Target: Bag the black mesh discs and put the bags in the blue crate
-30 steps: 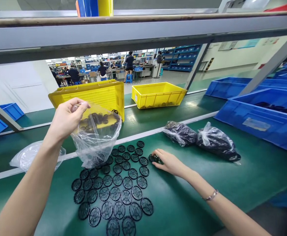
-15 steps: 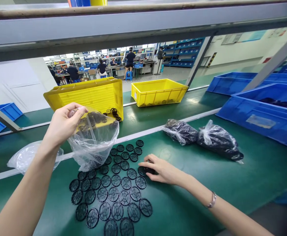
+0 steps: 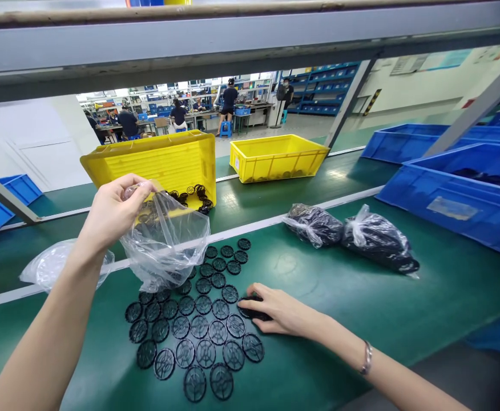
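Observation:
My left hand (image 3: 113, 211) pinches the rim of a clear plastic bag (image 3: 168, 242) and holds it up above the green table (image 3: 318, 342). Under the bag, several black round grille discs (image 3: 202, 331) lie flat in rows. My right hand (image 3: 275, 311) rests at the right edge of the rows, its fingers curled over a small stack of black discs (image 3: 252, 311).
Two filled, tied bags of black parts (image 3: 348, 234) lie to the right. Another clear bag (image 3: 53, 265) lies left. A tipped yellow bin (image 3: 156, 162) spills discs; a second yellow bin (image 3: 275, 160) stands behind. Blue bins (image 3: 455, 194) line the right. People work far behind.
My right hand has slid toward me along the right edge of the rows, gathering discs under its fingers. The left hand keeps the bag raised in about the same place.

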The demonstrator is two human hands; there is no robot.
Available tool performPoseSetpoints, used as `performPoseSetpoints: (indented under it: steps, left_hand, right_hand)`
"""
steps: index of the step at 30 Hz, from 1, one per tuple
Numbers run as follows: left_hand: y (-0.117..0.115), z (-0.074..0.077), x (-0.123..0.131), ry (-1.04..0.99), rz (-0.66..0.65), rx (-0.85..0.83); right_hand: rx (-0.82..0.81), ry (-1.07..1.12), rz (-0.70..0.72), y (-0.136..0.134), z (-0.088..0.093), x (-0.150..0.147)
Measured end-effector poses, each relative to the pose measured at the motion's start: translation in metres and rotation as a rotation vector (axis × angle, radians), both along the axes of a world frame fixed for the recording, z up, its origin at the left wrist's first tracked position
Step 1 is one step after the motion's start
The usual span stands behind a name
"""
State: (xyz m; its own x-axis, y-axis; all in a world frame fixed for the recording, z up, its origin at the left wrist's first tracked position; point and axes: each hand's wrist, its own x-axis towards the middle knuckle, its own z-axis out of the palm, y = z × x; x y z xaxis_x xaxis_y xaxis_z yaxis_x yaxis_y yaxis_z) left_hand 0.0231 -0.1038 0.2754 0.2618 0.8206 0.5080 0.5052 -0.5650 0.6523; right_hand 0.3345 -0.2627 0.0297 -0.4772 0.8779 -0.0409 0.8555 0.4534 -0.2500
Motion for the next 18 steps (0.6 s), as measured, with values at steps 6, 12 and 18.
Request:
performPoseSetpoints:
  steps: [6,12,18]
  left_hand:
    - [-0.004,-0.001,-0.005,-0.008,-0.009,0.006]
    - [-0.005,-0.003,-0.005,0.011,-0.016,0.032]
    - [-0.009,-0.002,-0.006,0.019,-0.025,0.038]
  right_hand:
    - [-0.011,-0.003,-0.081,-0.024,-0.001,-0.006]
    - [0.062,-0.027,0.01,-0.058,-0.01,-0.03]
    - [0.028,-0.053,-0.106,-0.051,0.002,-0.039]
